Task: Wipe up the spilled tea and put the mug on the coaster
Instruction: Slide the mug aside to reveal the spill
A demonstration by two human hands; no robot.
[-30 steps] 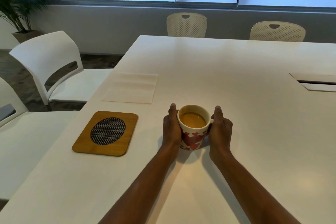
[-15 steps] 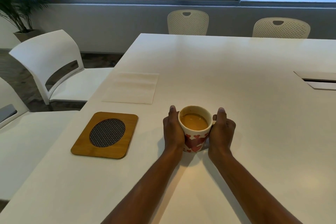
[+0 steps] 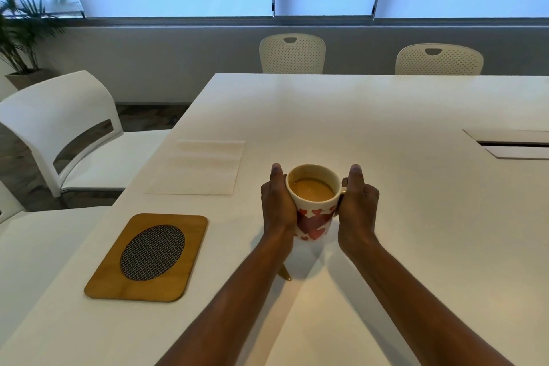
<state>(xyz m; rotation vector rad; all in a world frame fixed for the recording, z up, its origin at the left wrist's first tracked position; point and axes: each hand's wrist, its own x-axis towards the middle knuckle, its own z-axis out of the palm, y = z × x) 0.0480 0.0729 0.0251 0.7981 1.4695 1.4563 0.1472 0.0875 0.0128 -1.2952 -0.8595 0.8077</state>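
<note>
A white mug (image 3: 313, 217) with red hearts, nearly full of milky tea, is held between both palms and appears lifted a little off the white table (image 3: 386, 116). My left hand (image 3: 277, 205) presses its left side and my right hand (image 3: 358, 206) its right side, over the handle. A small brown streak of spilled tea (image 3: 286, 274) shows on the table beside my left forearm. The wooden coaster (image 3: 148, 257) with a dark woven oval lies to the left near the table edge. A pale napkin (image 3: 199, 168) lies flat behind the coaster.
White chairs (image 3: 68, 134) stand along the table's left edge, and two perforated chairs (image 3: 292, 53) at the far side. A cable hatch (image 3: 517, 144) is set into the table at the right. A potted plant (image 3: 17, 30) stands in the far left corner.
Both hands have raised the mug slightly off the table, and a brown streak of tea now shows below it. The view has tilted a little.
</note>
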